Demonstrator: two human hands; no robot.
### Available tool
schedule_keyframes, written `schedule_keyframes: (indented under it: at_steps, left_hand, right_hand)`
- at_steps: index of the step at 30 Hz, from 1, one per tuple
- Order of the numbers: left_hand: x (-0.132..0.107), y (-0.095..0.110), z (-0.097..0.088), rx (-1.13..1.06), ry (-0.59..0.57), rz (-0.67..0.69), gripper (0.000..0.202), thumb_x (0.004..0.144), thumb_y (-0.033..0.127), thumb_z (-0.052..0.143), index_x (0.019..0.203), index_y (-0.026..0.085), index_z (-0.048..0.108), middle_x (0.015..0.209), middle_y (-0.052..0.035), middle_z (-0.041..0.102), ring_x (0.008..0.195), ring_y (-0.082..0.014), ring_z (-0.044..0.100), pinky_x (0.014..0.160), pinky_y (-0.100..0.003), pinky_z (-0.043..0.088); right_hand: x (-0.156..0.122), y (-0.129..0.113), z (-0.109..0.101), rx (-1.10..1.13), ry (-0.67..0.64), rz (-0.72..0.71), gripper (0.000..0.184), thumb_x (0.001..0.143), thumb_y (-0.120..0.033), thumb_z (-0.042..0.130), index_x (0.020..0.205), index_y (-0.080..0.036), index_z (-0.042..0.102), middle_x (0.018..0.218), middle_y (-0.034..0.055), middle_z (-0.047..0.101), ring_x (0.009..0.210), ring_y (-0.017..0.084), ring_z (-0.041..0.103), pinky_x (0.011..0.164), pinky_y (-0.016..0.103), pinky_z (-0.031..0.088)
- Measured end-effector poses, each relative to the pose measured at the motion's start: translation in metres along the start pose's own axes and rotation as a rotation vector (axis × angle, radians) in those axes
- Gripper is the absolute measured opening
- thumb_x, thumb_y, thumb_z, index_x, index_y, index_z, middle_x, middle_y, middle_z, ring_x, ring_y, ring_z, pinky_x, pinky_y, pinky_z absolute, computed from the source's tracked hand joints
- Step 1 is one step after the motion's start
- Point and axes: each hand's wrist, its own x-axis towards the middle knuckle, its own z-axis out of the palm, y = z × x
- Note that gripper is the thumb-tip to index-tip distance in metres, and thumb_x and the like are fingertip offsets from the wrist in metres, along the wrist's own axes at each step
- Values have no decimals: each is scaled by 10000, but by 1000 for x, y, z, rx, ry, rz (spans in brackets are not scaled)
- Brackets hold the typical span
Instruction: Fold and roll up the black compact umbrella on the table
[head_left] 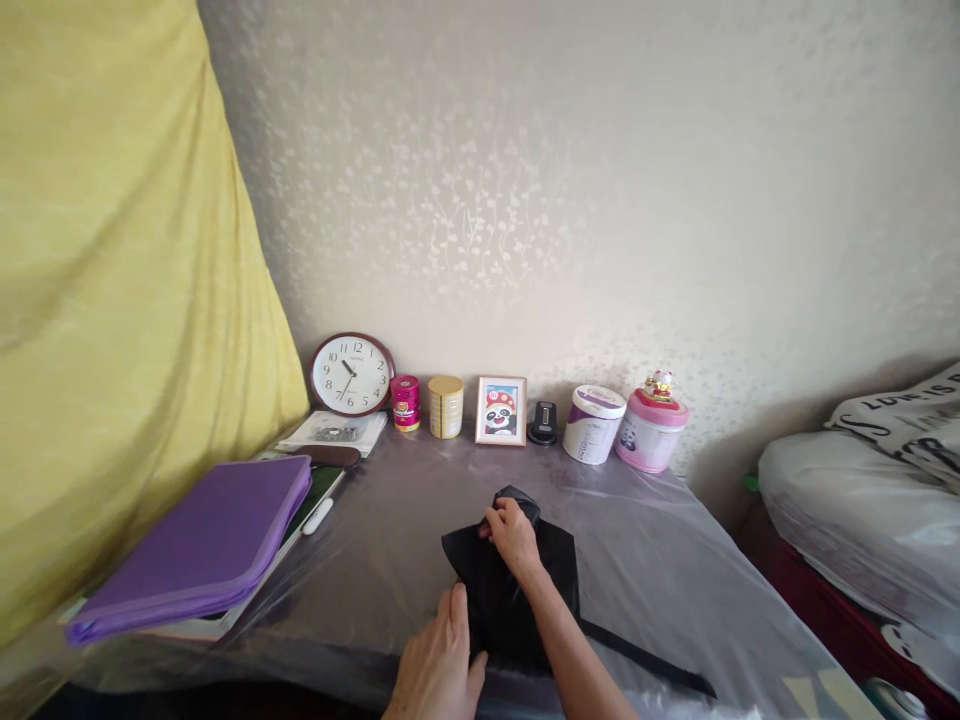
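Yellow curtain fabric (112,300) is hung at the left, beside a plastic-covered table (675,560) on which a purple zip folder (202,545) is laid. A black cloth (559,575) is spread mid-table; its far edge is pinched by the closed right hand (512,532), and its near edge is pressed by the flat, spread left hand (442,665).

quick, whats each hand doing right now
left hand: open, resting flat on the black cloth
right hand: fingers closed, pinching the black cloth near its far edge
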Motion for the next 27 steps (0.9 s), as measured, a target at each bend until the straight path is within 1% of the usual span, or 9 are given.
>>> schedule_keyframes:
  at_steps: [2, 4, 7, 9, 11, 15, 17, 23, 27]
  left_hand:
    - [-2, -4, 1, 44, 131, 45, 573, 820, 115, 581, 1320, 43, 311, 1261, -185, 359, 1081, -279, 428, 863, -374, 436]
    - [-1, -5, 2, 97, 247, 162, 665, 785, 126, 595, 1364, 112, 268, 1353, -167, 241, 1192, -301, 298, 954, -446, 353]
    - [5, -2, 6, 146, 250, 323, 889, 661, 100, 618, 1413, 214, 158, 1427, -101, 42, 1272, -312, 100, 1013, -521, 247]
    - [9, 0, 11, 169, 200, 318, 947, 616, 75, 603, 1421, 222, 126, 1429, -90, -3, 1278, -321, 44, 1015, -543, 231]
    - [11, 2, 15, 187, 160, 285, 935, 626, 50, 582, 1423, 214, 121, 1425, -99, -3, 1278, -321, 43, 1019, -540, 228]
    - [14, 6, 15, 233, 34, 257, 849, 667, -34, 517, 1413, 195, 183, 1414, -120, 49, 1277, -300, 71, 1039, -501, 219]
    - [15, 8, 15, 256, 10, 246, 827, 686, -70, 479, 1411, 202, 188, 1411, -114, 68, 1275, -293, 89, 1039, -492, 230]
    - [18, 4, 34, 305, 154, 238, 862, 682, -61, 470, 1422, 167, 90, 1417, -107, 1, 1281, -282, 61, 1037, -484, 241]
    - [18, 5, 32, 345, 115, 217, 819, 708, -69, 414, 1420, 152, 74, 1414, -102, -24, 1283, -259, 63, 1047, -453, 231]
  right_hand:
    - [-2, -3, -1, 15, -11, -24, 108, 930, -84, 484, 1035, -95, 466, 680, -7, 617, 795, 193, 608, 610, 228, 437]
    - [-3, -6, -1, 29, -10, -53, 126, 920, -57, 494, 1037, -97, 473, 688, -18, 617, 768, 174, 607, 615, 220, 428]
    - [-6, -9, -1, 17, 12, -119, 127, 898, -34, 510, 995, -116, 514, 687, -35, 611, 725, 153, 600, 637, 215, 420]
    - [-11, -9, -2, 20, 18, -173, 137, 880, -33, 511, 958, -138, 551, 697, -37, 608, 707, 150, 594, 641, 218, 421]
    - [-20, -10, -4, 27, 27, -279, 153, 874, -62, 501, 944, -167, 586, 759, -23, 612, 732, 161, 587, 667, 232, 426]
    - [-41, -11, -14, 26, 19, -609, 181, 922, -179, 445, 955, -207, 621, 928, 30, 594, 891, 218, 536, 800, 302, 413]
    - [-45, -8, -20, 25, -2, -704, 207, 946, -202, 415, 974, -202, 620, 974, 49, 584, 969, 237, 499, 865, 339, 389]
    - [-15, 16, -28, -103, 32, -806, 242, 956, -202, 385, 988, -157, 621, 1047, 77, 569, 1085, 246, 437, 978, 411, 271]
    - [20, 33, -30, -210, 79, -773, 258, 936, -194, 377, 949, -140, 630, 1030, 80, 578, 1083, 241, 441, 974, 402, 268]
